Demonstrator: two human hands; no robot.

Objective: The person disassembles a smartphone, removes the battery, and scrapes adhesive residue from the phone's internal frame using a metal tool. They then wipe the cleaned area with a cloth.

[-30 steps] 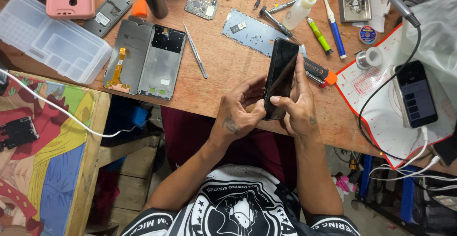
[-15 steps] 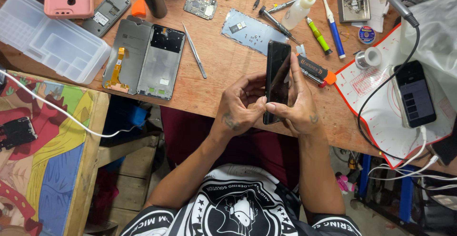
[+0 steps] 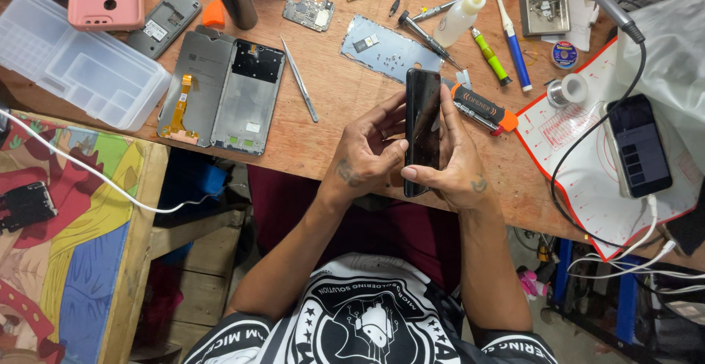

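I hold a black phone screen panel [image 3: 422, 125] upright on its long edge over the near edge of the wooden bench [image 3: 330, 125]. My left hand [image 3: 367, 151] grips its left side, thumb pressed near the lower part. My right hand [image 3: 455, 162] wraps the right side and bottom, fingers along the back. Both hands are closed on the panel.
An opened phone frame with a flex cable [image 3: 220, 92] lies to the left, beside tweezers [image 3: 299, 79] and a clear plastic organiser box [image 3: 77, 66]. A metal plate [image 3: 385, 52], screwdrivers, a glue bottle [image 3: 461, 17], a toothbrush [image 3: 510, 30] and solder lie behind. A cabled phone [image 3: 637, 147] rests on a white mat at right.
The black panel has turned from a slight tilt to standing straight along the view, and both hands have shifted their grip lower on it.
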